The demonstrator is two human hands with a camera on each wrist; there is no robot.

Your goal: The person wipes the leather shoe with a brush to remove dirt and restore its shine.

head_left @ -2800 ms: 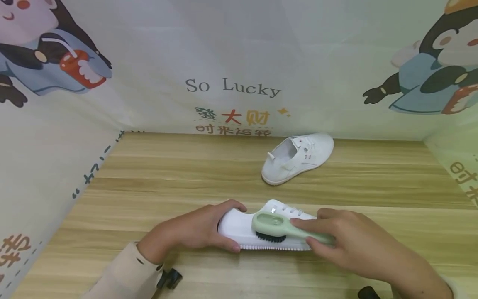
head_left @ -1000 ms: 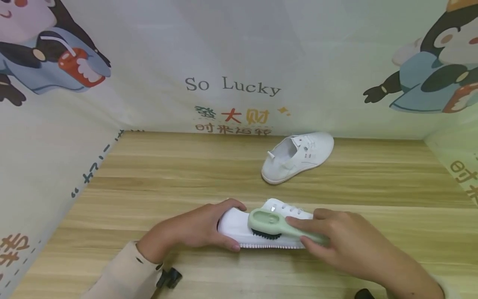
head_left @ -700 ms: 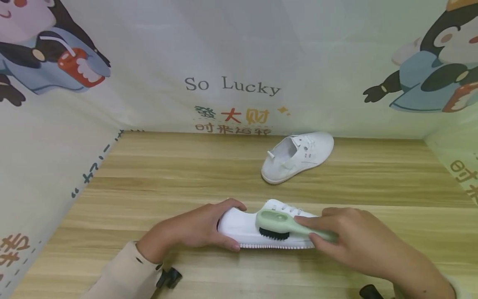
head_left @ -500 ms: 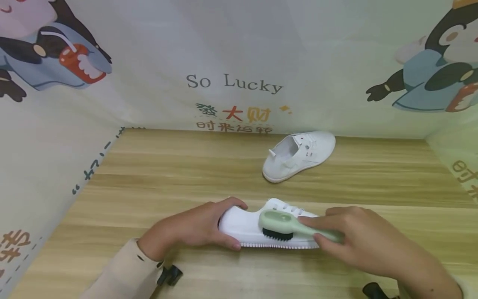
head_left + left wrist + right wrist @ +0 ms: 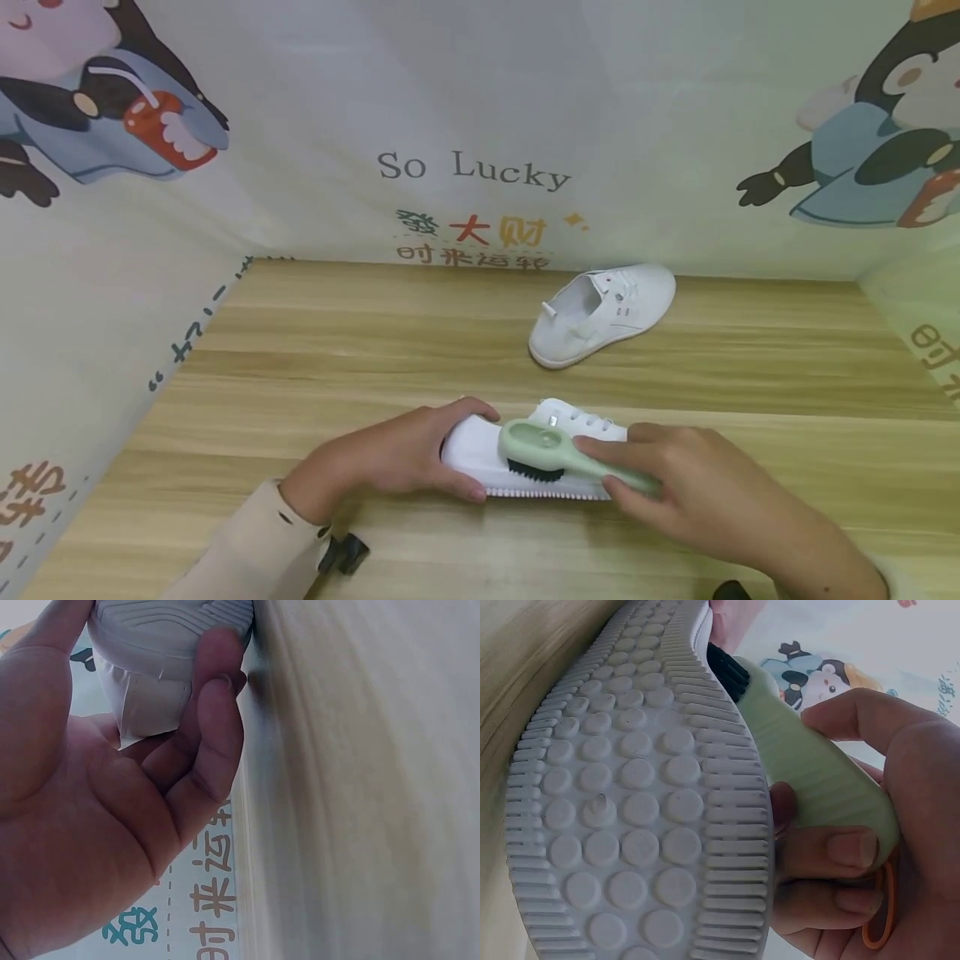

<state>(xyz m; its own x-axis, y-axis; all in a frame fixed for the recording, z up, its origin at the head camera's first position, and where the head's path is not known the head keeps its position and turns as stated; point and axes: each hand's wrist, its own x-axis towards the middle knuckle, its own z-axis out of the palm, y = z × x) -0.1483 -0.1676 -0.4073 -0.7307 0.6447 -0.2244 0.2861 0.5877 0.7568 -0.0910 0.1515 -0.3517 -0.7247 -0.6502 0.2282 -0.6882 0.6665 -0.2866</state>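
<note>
My left hand (image 5: pixel 412 450) grips the heel of a white lace-up shoe (image 5: pixel 480 458), thumb low by the sole and fingers round the back. In the left wrist view, curled fingers (image 5: pixel 214 742) wrap the heel end. My right hand (image 5: pixel 690 483) holds a pale green brush (image 5: pixel 540 443) by its handle, the index finger laid along the top. Its black bristles (image 5: pixel 534 471) rest against the shoe's side, near the heel. The right wrist view shows the dotted sole (image 5: pixel 637 772) turned toward the camera, the brush handle (image 5: pixel 802 765) beside it and an orange cord loop (image 5: pixel 885 907) at the handle's end.
The second white shoe (image 5: pixel 630 304) lies farther back on the wood-grain table (image 5: pixel 360 342), against the printed cloth backdrop (image 5: pixel 637 125). Cloth walls also close off the left and right sides. Black wrist-camera parts (image 5: pixel 345 554) sit near the left sleeve.
The right hand shifts the brush back and forth along the shoe's side: right toward the toe half a second ago, now back left toward the heel. The left hand keeps its grip.
</note>
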